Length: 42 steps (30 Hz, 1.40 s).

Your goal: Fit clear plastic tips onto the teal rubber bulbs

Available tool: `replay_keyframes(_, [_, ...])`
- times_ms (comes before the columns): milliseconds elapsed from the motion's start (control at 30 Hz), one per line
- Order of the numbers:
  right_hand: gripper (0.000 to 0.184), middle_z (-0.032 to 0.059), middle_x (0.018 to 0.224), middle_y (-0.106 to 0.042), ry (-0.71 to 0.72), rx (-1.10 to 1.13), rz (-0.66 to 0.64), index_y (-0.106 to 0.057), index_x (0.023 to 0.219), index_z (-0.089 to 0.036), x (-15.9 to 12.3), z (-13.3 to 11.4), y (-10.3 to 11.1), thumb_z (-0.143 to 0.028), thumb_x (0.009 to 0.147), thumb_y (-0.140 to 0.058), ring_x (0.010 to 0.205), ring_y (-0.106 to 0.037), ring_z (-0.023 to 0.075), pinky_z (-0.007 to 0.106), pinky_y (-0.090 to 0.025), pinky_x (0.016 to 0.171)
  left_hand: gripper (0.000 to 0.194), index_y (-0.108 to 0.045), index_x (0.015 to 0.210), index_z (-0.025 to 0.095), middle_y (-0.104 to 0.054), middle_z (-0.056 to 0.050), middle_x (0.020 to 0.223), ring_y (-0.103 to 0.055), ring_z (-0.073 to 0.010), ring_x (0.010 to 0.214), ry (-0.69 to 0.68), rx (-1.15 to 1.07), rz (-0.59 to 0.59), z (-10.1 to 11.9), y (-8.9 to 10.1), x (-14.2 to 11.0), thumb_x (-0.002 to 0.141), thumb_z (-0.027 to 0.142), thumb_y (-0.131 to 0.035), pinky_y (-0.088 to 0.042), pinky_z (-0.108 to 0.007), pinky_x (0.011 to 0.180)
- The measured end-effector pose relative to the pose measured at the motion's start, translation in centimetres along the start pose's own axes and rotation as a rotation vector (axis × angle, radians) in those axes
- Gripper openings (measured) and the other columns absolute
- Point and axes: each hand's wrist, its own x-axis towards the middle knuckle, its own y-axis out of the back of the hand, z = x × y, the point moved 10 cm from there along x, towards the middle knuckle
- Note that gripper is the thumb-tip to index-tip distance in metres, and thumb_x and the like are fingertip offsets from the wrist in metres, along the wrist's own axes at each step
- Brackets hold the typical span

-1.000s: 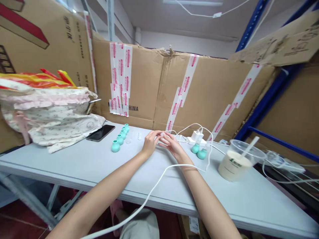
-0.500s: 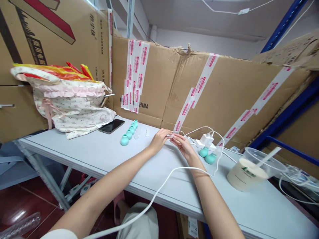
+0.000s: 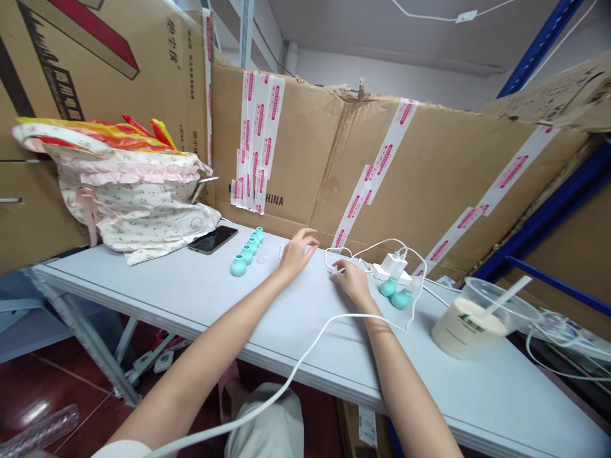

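Bare left hand (image 3: 296, 254), bare right hand (image 3: 352, 280), white sleeve (image 3: 121, 449), pale trousers (image 3: 268, 420)

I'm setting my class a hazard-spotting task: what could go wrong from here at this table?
1. The white cable crosses the right forearm, so an arm movement might snag it and disturb the two teal bulbs beside it.
2. The drink cup shares the table with a white charger; if knocked, a spill might reach it.
3. The left hand is near the row of teal bulbs and might topple one.
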Motion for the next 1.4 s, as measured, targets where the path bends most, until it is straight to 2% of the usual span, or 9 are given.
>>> replay_keyframes(300, [0.028, 0.0025, 0.092, -0.065, -0.082, -0.236, -0.14, -0.056, 0.099, -0.022, -1.0, 0.7, -0.9, -0.03, 0.073, -0.061, 0.094, -0.055, 0.0213, 0.035, -0.028, 0.08, 0.018, -0.062, 0.088, 0.02, -0.043, -0.01, 0.119, -0.036, -0.0267, 0.115, 0.218, 0.268, 0.501, -3.7, 9.4, -0.1, 0.077, 0.01, -0.051, -0.03, -0.047, 0.097])
replay_keyframes(400, [0.033, 0.0064, 0.101, -0.062, -0.049, -0.267, -0.039, -0.056, 0.104, -0.022, -1.1, -0.5, 0.4, -0.032, 0.073, -0.061, 0.098, -0.053, 0.0243, 0.037, -0.028, 0.081, 0.02, -0.062, 0.085, 0.02, -0.044, -0.009, 0.117, -0.037, -0.0273, 0.113, 0.315, 0.289, 0.608, -5.1, 11.3, -0.8, 0.075, 0.008, -0.05, -0.031, -0.046, 0.095])
replay_keyframes(533, [0.026, 0.0079, 0.11, -0.055, 0.149, -0.158, 0.205, -0.056, 0.106, -0.022, -1.2, -6.4, 2.3, -0.028, 0.082, -0.051, 0.099, -0.049, 0.0221, 0.035, -0.03, 0.082, 0.021, -0.062, 0.081, 0.02, -0.048, -0.009, 0.112, -0.041, -0.0264, 0.107, 0.4, 0.264, 0.763, -6.3, 13.5, -1.7, 0.073, 0.006, -0.049, -0.032, -0.046, 0.093])
replay_keyframes(667, [0.025, 0.0055, 0.115, -0.049, 0.509, -0.11, 0.083, -0.058, 0.106, -0.028, -0.8, -15.6, -1.6, -0.031, 0.081, -0.054, 0.105, -0.041, 0.0217, 0.035, -0.03, 0.084, 0.023, -0.062, 0.081, 0.019, -0.049, -0.009, 0.109, -0.042, -0.0252, 0.106, 0.451, 0.229, 0.824, -6.9, 14.6, -2.2, 0.073, 0.005, -0.047, -0.03, -0.045, 0.093])
replay_keyframes(800, [0.026, 0.0044, 0.117, -0.047, 0.594, -0.191, -0.018, -0.061, 0.102, -0.031, 0.9, -20.3, -6.4, -0.037, 0.077, -0.059, 0.105, -0.038, 0.0232, 0.037, -0.03, 0.082, 0.023, -0.063, 0.079, 0.019, -0.05, -0.008, 0.109, -0.042, -0.0244, 0.105, 0.498, 0.209, 0.808, -7.6, 14.6, -2.4, 0.073, 0.006, -0.046, -0.029, -0.042, 0.094])
replay_keyframes(933, [0.019, 0.0052, 0.113, -0.051, 0.602, -0.198, -0.029, -0.065, 0.094, -0.027, 2.0, -21.3, -8.4, -0.032, 0.076, -0.062, 0.104, -0.039, 0.0219, 0.036, -0.03, 0.082, 0.023, -0.065, 0.077, 0.018, -0.053, -0.007, 0.107, -0.046, -0.0217, 0.102, 0.516, 0.22, 0.799, -8.6, 14.5, -2.4, 0.072, 0.006, -0.045, -0.029, -0.037, 0.095])
replay_keyframes(1067, [0.019, 0.0033, 0.104, -0.058, 0.503, -0.031, 0.056, -0.067, 0.088, -0.027, 3.4, -19.8, -5.5, -0.04, 0.076, -0.059, 0.099, -0.046, 0.0198, 0.034, -0.032, 0.081, 0.019, -0.064, 0.083, 0.016, -0.057, -0.008, 0.101, -0.051, -0.0195, 0.098, 0.463, 0.056, 0.666, -9.7, 13.1, -0.9, 0.075, 0.011, -0.048, -0.032, -0.034, 0.093])
replay_keyframes(1267, [0.025, 0.0019, 0.077, -0.067, 0.129, 0.376, -0.005, -0.068, 0.085, -0.02, 7.9, -13.8, -1.3, -0.04, 0.071, -0.062, 0.073, -0.057, 0.0145, 0.024, -0.04, 0.066, 0.03, -0.066, 0.093, 0.012, -0.066, -0.008, 0.081, -0.059, -0.0157, 0.061, 0.47, -0.49, -0.053, -10.0, 3.8, 1.3, 0.077, 0.035, -0.055, -0.043, -0.026, 0.059])
replay_keyframes(1400, [0.029, 0.0036, 0.076, -0.068, 0.112, 0.608, -0.102, -0.067, 0.09, -0.016, 8.7, -12.9, -1.9, -0.038, 0.08, -0.051, 0.065, -0.056, 0.012, 0.023, -0.041, 0.063, 0.033, -0.066, 0.091, 0.009, -0.067, -0.008, 0.073, -0.056, -0.0125, 0.052, 0.567, -0.719, -0.031, -11.2, 2.9, 0.9, 0.066, 0.03, -0.068, -0.043, -0.025, 0.054])
